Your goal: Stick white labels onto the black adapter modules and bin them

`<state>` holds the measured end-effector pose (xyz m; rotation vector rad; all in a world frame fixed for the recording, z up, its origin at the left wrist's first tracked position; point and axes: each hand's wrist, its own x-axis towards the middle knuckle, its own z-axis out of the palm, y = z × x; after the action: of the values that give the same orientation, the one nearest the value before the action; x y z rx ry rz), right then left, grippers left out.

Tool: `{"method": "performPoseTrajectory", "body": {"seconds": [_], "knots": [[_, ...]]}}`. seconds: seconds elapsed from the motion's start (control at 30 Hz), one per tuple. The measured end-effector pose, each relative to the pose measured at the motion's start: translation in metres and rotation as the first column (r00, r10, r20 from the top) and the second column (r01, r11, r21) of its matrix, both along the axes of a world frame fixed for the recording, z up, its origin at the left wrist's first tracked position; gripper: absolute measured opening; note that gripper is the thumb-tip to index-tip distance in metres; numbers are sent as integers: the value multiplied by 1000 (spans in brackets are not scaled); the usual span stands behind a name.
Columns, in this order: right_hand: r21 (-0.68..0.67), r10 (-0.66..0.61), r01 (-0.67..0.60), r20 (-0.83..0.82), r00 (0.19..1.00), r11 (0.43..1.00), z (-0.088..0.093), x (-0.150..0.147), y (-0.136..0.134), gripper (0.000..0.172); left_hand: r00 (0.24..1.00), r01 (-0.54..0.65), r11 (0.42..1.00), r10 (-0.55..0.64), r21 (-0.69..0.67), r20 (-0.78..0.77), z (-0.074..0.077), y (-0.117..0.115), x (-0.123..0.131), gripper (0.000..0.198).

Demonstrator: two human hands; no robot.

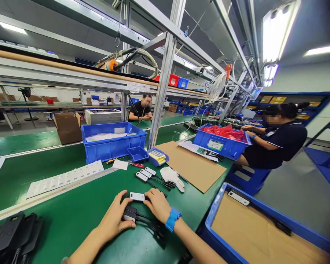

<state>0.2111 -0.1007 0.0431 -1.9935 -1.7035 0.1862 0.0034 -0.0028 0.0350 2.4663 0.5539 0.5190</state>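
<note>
My left hand (pixel 115 218) curls round a small black adapter box (pixel 130 212) with black cables, its thumb on the near side. The tip of a left finger also reaches the left end of a flat device with a white face (pixel 137 197). At that device's right end, my right hand (pixel 158 205), with a blue wrist strap (pixel 172 220), closes its fingers. Black cables (pixel 151 225) trail from the box under my right hand. Just beyond lie several similar white-faced devices (pixel 142 176) with black cables, beside a white glove (pixel 172 178).
Black devices (pixel 13 234) are piled at the near left. Behind stand a blue bin (pixel 114 146) and small trays; a cardboard sheet (pixel 192 165) lies to the right. A blue crate (pixel 217 220) at the right holds one device. Two people sit farther off.
</note>
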Motion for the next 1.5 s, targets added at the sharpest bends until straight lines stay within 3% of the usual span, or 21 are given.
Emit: {"method": "performPoseTrajectory", "body": {"seconds": [0.1, 0.17, 0.23, 0.3, 0.37, 0.43, 0.53, 0.63, 0.73, 0.83, 0.93, 1.07, 1.13, 1.27, 1.33, 1.4, 1.5], "knots": [[-5, 154, -154, -29, 988, 988, -3, 1, 5, 14, 1000, -15, 1000, 15, 0, -14, -5, 1, 0, 95], [-13, 218, -219, -54, 974, 976, 0, 6, 12, 13, 1000, 14, 1000, -13, 20, -25, -7, 2, 0, 91], [-31, 135, -136, -28, 990, 990, 5, 18, 24, 11, 999, 26, 999, -25, 22, -34, -5, 3, 0, 76], [-24, -27, 27, 18, 999, 999, 8, 33, 37, 14, 999, 8, 1000, -8, 18, -36, -1, 2, 0, 64], [-24, -110, 111, 46, 993, 994, 8, 44, 44, 14, 1000, -11, 1000, 11, 20, -23, 3, 1, 0, 62], [-34, -94, 96, 60, 994, 995, 5, 44, 41, 9, 1000, -30, 999, 30, 34, 5, 3, 1, 0, 77], [-54, 44, -41, 53, 998, 998, 1, 34, 27, 6, 998, -55, 997, 53, 48, 41, -3, 3, 1, 108], [-89, 107, -104, 40, 993, 991, 5, 34, 25, 14, 1000, -21, 999, 21, 38, 2, -10, 7, 2, 109], [-61, -77, 82, 71, 994, 995, 12, 51, 45, 14, 999, 2, 999, -1, 35, -35, -11, 10, 3, 99], [-45, -214, 219, 91, 973, 975, 12, 64, 61, 15, 999, 5, 1000, -4, 20, -36, -7, 8, 1, 107], [-40, -129, 132, 79, 989, 990, 7, 51, 50, 10, 1000, -13, 999, 12, -33, -21, -5, 4, 0, 118], [-79, 122, -118, 49, 991, 990, 2, 24, 27, 4, 999, -24, 999, 22, -46, -40, -7, 3, 1, 115], [-94, 137, -132, 52, 989, 987, 5, 25, 32, 7, 997, -21, 999, 19, -26, -75, -8, 5, 2, 109], [-28, -144, 148, 109, 983, 989, 12, 52, 68, 32, 995, -22, 1000, 20, -18, -96, -3, 4, 1, 105], [-14, -194, 197, 120, 974, 980, 11, 58, 78, 40, 997, -7, 1000, 5, -21, -79, 1, 2, 0, 105], [-19, -129, 132, 114, 985, 991, 8, 51, 76, 44, 998, 7, 999, -10, -38, -67, 4, 0, -2, 107], [-29, 80, -79, 59, 995, 996, 4, 27, 54, 56, 998, -1, 997, -4, -79, -64, 6, -2, -3, 112]]}}
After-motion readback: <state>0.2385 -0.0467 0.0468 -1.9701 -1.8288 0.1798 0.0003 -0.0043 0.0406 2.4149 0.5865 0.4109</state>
